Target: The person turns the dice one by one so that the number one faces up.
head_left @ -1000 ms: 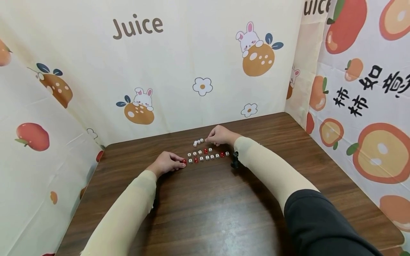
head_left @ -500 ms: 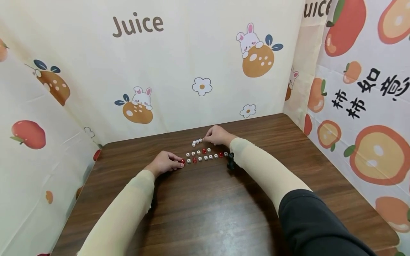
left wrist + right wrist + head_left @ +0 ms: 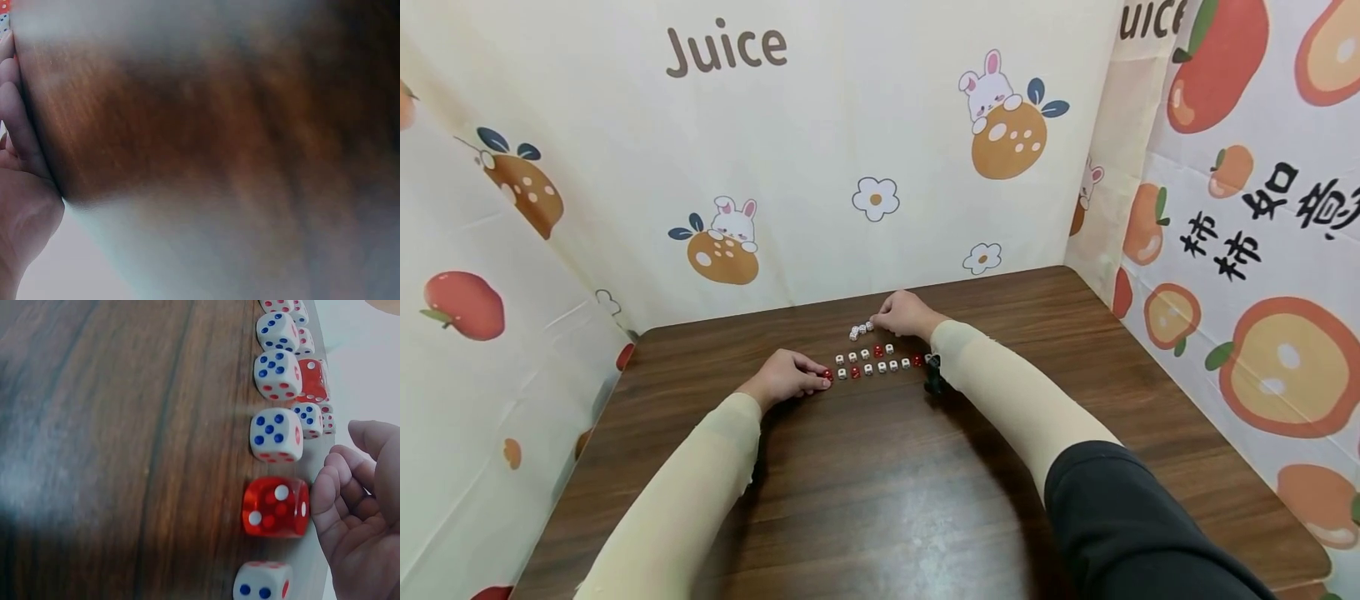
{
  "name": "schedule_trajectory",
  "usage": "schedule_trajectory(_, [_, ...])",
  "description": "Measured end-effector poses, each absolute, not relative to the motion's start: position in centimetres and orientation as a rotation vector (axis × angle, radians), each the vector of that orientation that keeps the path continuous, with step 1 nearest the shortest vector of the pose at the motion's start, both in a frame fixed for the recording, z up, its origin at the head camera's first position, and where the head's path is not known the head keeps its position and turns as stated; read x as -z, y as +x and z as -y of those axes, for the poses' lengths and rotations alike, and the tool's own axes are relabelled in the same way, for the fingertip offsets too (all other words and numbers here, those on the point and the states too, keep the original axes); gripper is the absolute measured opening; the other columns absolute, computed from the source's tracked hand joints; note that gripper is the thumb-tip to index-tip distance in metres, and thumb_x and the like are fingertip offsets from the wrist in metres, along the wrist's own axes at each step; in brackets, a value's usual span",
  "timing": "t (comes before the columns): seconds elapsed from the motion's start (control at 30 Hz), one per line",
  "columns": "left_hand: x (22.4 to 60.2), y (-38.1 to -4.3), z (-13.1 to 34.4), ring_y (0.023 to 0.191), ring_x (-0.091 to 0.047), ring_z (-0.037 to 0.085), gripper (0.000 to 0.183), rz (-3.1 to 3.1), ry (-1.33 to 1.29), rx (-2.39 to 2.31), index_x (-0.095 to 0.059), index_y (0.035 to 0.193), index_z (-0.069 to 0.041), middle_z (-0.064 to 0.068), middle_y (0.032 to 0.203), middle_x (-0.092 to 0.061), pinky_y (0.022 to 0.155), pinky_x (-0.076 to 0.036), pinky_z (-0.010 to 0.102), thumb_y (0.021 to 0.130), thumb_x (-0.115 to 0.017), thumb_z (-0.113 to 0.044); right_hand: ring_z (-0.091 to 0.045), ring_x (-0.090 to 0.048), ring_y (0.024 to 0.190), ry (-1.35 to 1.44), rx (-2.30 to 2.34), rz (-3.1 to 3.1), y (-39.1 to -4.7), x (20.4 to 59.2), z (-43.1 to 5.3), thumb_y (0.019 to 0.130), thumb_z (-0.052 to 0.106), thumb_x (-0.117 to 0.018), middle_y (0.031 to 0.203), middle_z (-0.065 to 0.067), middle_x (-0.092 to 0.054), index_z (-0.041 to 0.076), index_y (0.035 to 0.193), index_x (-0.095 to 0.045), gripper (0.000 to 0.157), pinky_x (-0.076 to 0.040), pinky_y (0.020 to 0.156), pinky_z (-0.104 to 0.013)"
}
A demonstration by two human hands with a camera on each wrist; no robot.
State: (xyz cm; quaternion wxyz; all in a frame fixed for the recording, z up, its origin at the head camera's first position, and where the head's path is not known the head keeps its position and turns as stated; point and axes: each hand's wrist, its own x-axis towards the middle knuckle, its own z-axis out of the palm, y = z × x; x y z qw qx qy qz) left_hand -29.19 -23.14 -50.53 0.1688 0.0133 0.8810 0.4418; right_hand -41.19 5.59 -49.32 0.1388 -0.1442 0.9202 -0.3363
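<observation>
In the head view, my left hand [image 3: 782, 377] pinches a red die [image 3: 827, 375] at the left end of the front row of dice. The left wrist view catches only part of that hand [image 3: 19, 137] at its edge. My right hand [image 3: 906, 317] reaches to the small group of white dice at the back, fingertips right at the rightmost white die [image 3: 870, 326]. In the right wrist view, the right hand's [image 3: 359, 494] fingers are loosely bent, with a gap to the thumb. A red die [image 3: 276, 507] of the front row stands on the table beside it.
Behind the front row runs a shorter row, mostly white, including a white die [image 3: 852, 357] and a red die [image 3: 878, 351]. The brown wooden table [image 3: 850, 483] ends at a printed cloth backdrop [image 3: 820, 150] behind and on both sides.
My right hand has moved slightly left, closing the gap to the rightmost white die of the back group. The left hand stays at its red die; the dice rows look unchanged.
</observation>
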Motion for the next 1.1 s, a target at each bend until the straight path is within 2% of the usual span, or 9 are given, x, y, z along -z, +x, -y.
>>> schedule_trajectory(0.3, [50.23,-29.35,23.22,0.067,-0.065,0.010,0.027,-2.500,0.038,-1.244,-0.085,0.104,-0.012,-0.003,0.080,-0.075,0.061,-0.055,0.027,0.083,-0.094,-0.027,-0.015,-0.059,0.054,-0.384,0.954,-2.669,-41.78,49.68,-5.03,0.104,0.047,-0.066,0.063,-0.001,-0.069,0.016,0.075,-0.080,0.045,-0.050,0.055,-0.032])
schedule_trajectory(0.5, [50.37,-29.48,23.29,0.068,-0.066,0.010,0.029,-2.493,0.040,-1.253,-0.085,0.104,-0.012,-0.002,0.081,-0.076,0.061,-0.055,0.028,0.082,-0.094,-0.027,-0.014,-0.054,0.053,-0.396,0.920,-2.698,-41.62,49.67,-4.85,0.104,0.047,-0.067,0.059,0.000,-0.065,0.017,0.074,-0.080,0.044,-0.048,0.056,-0.030])
schedule_trajectory(0.7, [50.27,-29.28,23.16,0.068,-0.066,0.011,0.029,-2.493,0.034,-1.248,-0.085,0.105,-0.012,-0.001,0.082,-0.076,0.062,-0.055,0.028,0.082,-0.094,-0.028,-0.013,-0.054,0.063,-0.449,0.889,-2.739,-41.11,49.66,-4.91,0.101,0.046,-0.071,0.069,0.003,-0.072,0.020,0.077,-0.082,0.037,-0.047,0.065,-0.030])
schedule_trajectory(0.93, [50.22,-29.25,23.11,0.068,-0.066,0.011,0.027,-2.491,0.029,-1.247,-0.085,0.104,-0.013,-0.002,0.081,-0.076,0.062,-0.055,0.028,0.082,-0.094,-0.027,-0.014,-0.056,0.066,-0.485,0.899,-2.706,-40.96,49.51,-5.30,0.100,0.042,-0.074,0.072,0.002,-0.073,0.020,0.076,-0.082,0.034,-0.047,0.066,-0.030])
schedule_trajectory(1.1, [50.23,-29.18,23.03,0.068,-0.066,0.011,0.027,-2.489,0.027,-1.250,-0.085,0.103,-0.012,-0.001,0.083,-0.076,0.062,-0.055,0.028,0.082,-0.094,-0.026,-0.015,-0.064,0.077,-0.505,0.901,-2.682,-40.95,49.49,-5.69,0.098,0.040,-0.077,0.092,0.004,-0.079,0.025,0.085,-0.084,0.021,-0.052,0.071,-0.031])
